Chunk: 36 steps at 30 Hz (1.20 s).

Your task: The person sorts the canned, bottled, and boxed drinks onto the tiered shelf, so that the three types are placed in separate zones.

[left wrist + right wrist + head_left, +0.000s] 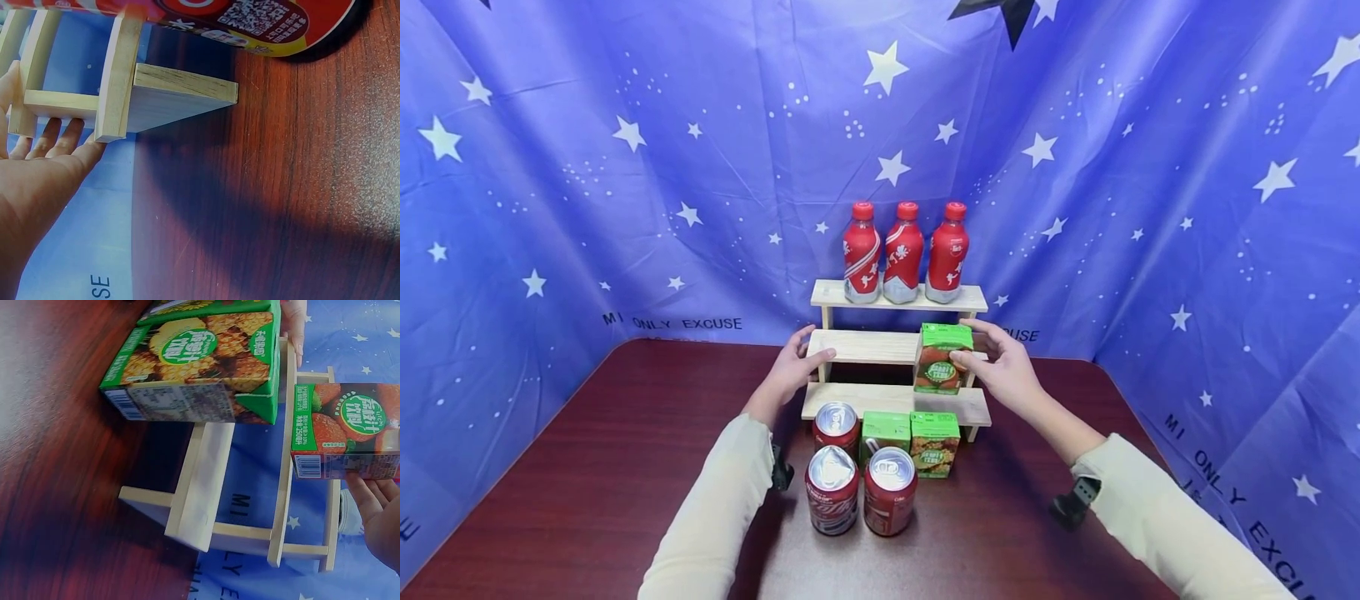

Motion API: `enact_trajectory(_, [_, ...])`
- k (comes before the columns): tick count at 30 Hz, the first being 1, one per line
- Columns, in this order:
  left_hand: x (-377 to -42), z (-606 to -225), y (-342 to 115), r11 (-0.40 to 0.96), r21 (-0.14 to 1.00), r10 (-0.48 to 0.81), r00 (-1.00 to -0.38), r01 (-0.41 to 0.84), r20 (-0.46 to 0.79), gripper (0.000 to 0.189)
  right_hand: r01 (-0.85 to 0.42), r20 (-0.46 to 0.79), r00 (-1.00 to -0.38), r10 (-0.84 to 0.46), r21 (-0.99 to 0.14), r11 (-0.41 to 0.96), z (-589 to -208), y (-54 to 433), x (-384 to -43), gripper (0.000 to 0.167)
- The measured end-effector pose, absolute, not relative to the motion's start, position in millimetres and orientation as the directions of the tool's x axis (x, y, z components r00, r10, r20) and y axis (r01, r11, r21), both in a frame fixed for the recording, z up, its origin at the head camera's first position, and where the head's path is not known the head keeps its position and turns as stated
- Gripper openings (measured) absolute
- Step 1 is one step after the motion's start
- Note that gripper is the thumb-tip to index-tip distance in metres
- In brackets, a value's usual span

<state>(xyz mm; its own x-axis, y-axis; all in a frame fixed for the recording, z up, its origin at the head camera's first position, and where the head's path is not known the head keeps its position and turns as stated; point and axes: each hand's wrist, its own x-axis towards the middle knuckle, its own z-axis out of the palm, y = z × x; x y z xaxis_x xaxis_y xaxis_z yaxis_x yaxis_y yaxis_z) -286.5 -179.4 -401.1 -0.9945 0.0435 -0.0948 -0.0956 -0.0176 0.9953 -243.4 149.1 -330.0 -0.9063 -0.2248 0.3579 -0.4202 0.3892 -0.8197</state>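
A three-step wooden shelf [865, 346] stands at the table's far side. My left hand [792, 367] grips the left end of its middle step, thumb over the front and fingers behind; the left wrist view shows these fingers [65, 137] against the wood. In my right hand [1003, 371] is a green juice box [942, 358] with red lychees on it, held upright between thumb and fingers at the right end of the middle step. The right wrist view shows the lychee box's [344, 428] base close over that step.
Three red bottles [903, 254] line the top step. In front of the shelf stand two more green juice boxes, one with pineapples [934, 446] and one partly hidden [886, 429]. Three red soda cans [832, 496] stand beside them. A blue star-patterned cloth [700, 167] hangs around the table.
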Motion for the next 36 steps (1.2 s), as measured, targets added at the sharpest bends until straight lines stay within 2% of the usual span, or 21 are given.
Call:
enact_trajectory(8, [-278,-391,-179,0.001,0.995,0.041,-0.994,-0.100,-0.100,0.075,-0.367,0.301,-0.925,-0.232,-0.863,0.346,-326,131,-253,0.051])
enact_trajectory(20, [-295,-412,-182,0.003,0.996,0.009,-0.996,-0.086,-0.086,0.074,-0.401,0.337,-0.912,-0.232,-0.848,0.346,-321,110,-265,0.052])
enact_trajectory(36, [-295,-413,-177,-0.032,0.996,-0.001,-0.996,-0.085,-0.085,0.074,-0.386,0.327,-0.917,-0.227,-0.871,0.306,-323,86,-281,0.054])
